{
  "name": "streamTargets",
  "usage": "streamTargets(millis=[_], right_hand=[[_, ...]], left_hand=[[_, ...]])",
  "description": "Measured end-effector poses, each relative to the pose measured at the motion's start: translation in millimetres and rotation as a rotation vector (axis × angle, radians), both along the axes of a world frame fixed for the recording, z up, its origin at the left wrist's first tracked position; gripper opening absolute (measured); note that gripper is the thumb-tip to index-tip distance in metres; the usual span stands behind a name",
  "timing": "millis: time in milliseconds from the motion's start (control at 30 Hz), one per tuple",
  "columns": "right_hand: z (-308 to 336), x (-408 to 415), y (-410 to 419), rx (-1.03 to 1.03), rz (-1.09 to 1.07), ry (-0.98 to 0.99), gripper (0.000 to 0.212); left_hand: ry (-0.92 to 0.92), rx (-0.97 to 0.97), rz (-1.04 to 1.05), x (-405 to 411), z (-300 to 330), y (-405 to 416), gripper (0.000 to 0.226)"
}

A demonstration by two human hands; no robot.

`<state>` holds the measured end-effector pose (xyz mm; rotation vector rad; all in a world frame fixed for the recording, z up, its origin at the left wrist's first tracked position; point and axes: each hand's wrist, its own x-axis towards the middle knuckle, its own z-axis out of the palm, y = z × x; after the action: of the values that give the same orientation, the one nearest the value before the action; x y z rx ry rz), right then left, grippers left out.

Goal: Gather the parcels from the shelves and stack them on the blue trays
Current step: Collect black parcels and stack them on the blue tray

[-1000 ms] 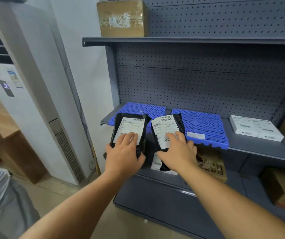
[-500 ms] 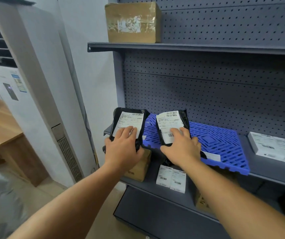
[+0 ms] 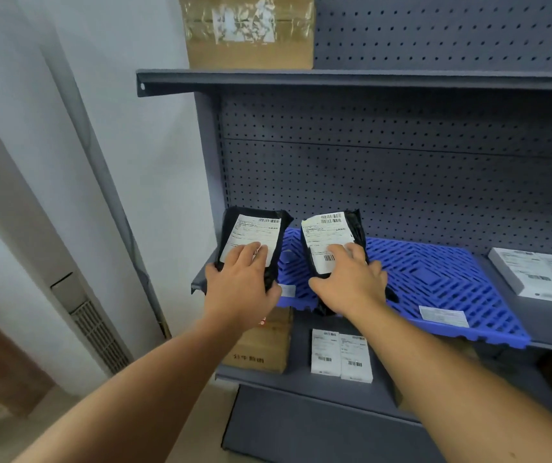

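1. My left hand (image 3: 239, 282) grips a black parcel (image 3: 251, 240) by its lower end, fingers over the white label and thumb at the left edge. It is held tilted up over the left end of the middle shelf (image 3: 542, 315), at the left edge of the blue trays.
2. My right hand (image 3: 351, 279) grips a second black parcel (image 3: 331, 240) the same way. This one is over the near-left part of the blue tray (image 3: 435, 279), its lower end hanging past the tray's front edge.
3. Progress, as I judge it: early. Neither parcel is set down, and no parcel lies on the bare part of the trays that I can see.
4. Left to gather: a white flat box (image 3: 542, 279) on the middle shelf just right of the tray; a taped cardboard box (image 3: 248, 31) on the top shelf; a brown carton (image 3: 261, 349) and a pair of small white packets (image 3: 341, 354) on the lower shelf.
5. Counts: two black parcels in hand, one white flat box, two cardboard boxes, two small white packets side by side.
6. Trays: a seam behind the parcels suggests two blue trays touching, but the parcels hide the left one mostly, so I cannot be sure.
7. Something dark sits at the far right of the lower shelf; too shadowed to name.
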<state>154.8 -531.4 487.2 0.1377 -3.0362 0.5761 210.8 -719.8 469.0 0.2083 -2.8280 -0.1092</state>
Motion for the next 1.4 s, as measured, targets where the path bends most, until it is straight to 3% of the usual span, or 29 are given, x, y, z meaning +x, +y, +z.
streamTargets(millis=[900, 1400], right_hand=[[-22.4, -103.8, -43.1, -0.056, -0.066, -0.094, 0.079], [-50.4, -125.9, -71.4, 0.068, -0.128, -0.164, 0.078]], left_hand=[[-0.099, -0.019, -0.067, -120.3, -21.8, -29.1, 0.074], [-0.119, 0.036, -0.167, -144.4, -48.5, -55.2, 0.077]])
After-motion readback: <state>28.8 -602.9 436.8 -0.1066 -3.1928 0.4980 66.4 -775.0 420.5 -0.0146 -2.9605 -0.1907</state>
